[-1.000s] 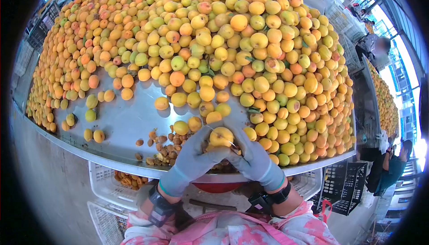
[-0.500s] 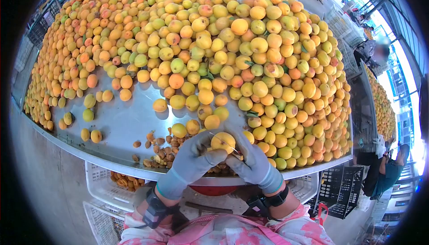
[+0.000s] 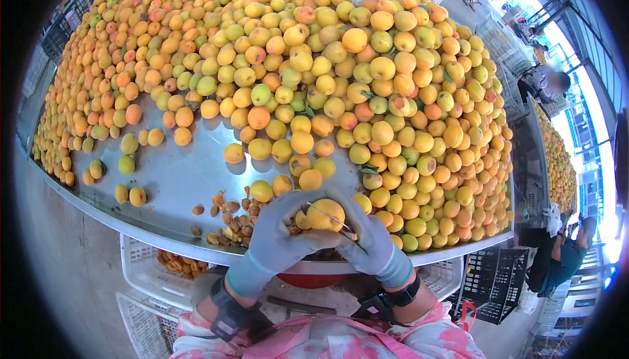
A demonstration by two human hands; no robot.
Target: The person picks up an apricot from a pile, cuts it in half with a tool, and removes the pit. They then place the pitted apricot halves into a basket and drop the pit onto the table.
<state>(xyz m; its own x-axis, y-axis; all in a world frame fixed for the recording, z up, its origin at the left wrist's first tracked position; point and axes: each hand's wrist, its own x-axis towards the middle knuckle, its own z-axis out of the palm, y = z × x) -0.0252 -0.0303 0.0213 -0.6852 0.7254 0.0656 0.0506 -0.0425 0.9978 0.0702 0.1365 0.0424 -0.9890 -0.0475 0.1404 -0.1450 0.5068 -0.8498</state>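
Both my hands wear grey gloves and meet at the near edge of the metal table (image 3: 190, 169). My left hand (image 3: 282, 228) is closed round a yellow apricot (image 3: 325, 215). My right hand (image 3: 367, 234) is closed on a small thin blade, whose metal lies across the fruit's right side; its handle is mostly hidden by the fingers. Brown pits (image 3: 229, 218) lie on the table just left of my left hand. A large heap of yellow and orange apricots (image 3: 262, 51) rises beyond both hands.
Below the table edge stand white crates (image 3: 141, 270), one holding halved fruit (image 3: 180, 264). Black crates (image 3: 491, 280) are at the lower right. Two people (image 3: 570, 261) (image 3: 547, 84) are at the right, near another fruit-covered table (image 3: 557, 156).
The apricot between my hands has turned slightly, and the blade now slants lower across its right side. The whole view has shifted a little.
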